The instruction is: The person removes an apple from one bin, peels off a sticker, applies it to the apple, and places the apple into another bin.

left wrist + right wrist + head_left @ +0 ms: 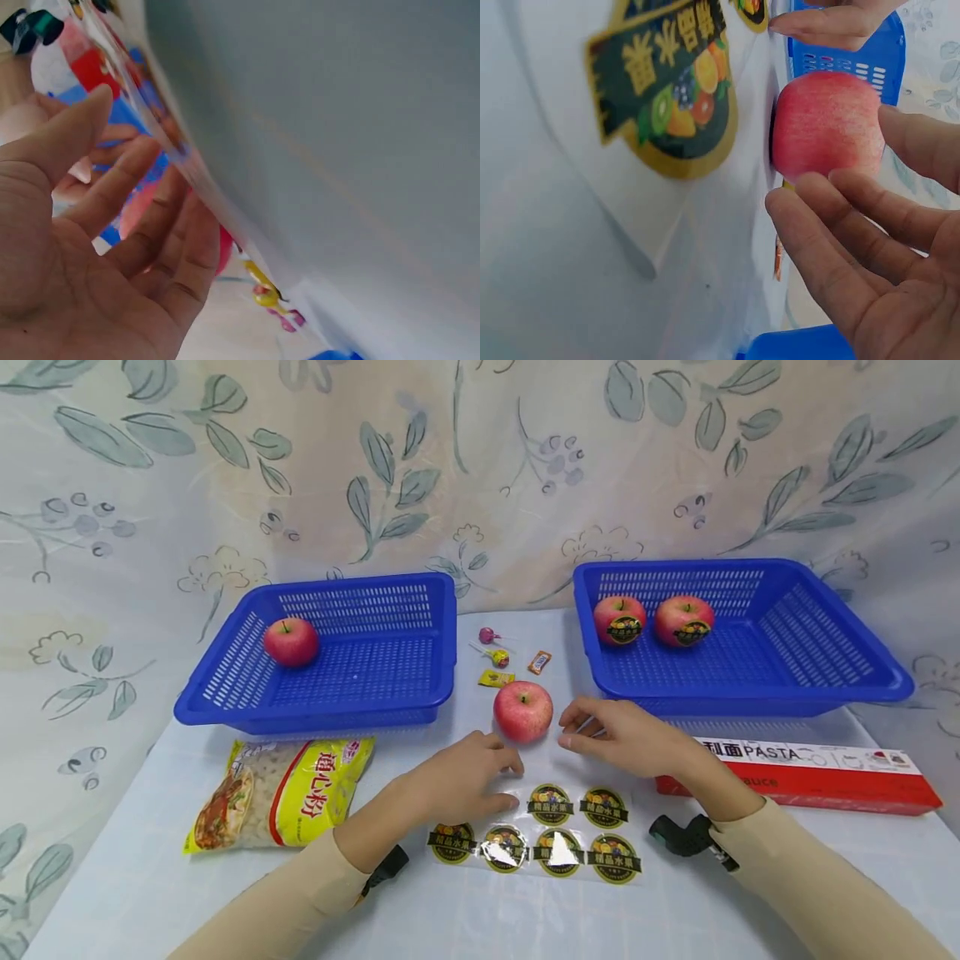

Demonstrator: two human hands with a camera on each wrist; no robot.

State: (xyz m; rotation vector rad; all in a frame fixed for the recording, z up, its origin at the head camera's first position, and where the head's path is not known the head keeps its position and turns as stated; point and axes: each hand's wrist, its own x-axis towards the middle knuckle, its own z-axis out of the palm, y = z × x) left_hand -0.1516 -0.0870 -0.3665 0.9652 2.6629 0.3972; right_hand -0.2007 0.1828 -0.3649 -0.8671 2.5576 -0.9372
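A red apple (523, 712) stands on the table between the two hands. To its right is my right hand (617, 737), fingers loosely bent and nothing in them; the right wrist view shows its fingertips close to the apple (827, 126). My left hand (467, 779) hovers at the upper left of a clear sheet of round black-and-gold fruit stickers (558, 852), its thumb and fingers apart and empty. In the left wrist view the left palm (97, 292) faces the camera, with the apple partly hidden behind the fingers.
At the back left, a blue basket (337, 714) holds one apple (291, 642); another blue basket (750, 693) at right holds two stickered apples (684, 620). Small candies (497, 679) lie between them. A pasta bag (281, 793) is at left, a red-and-white pasta box (825, 781) at right.
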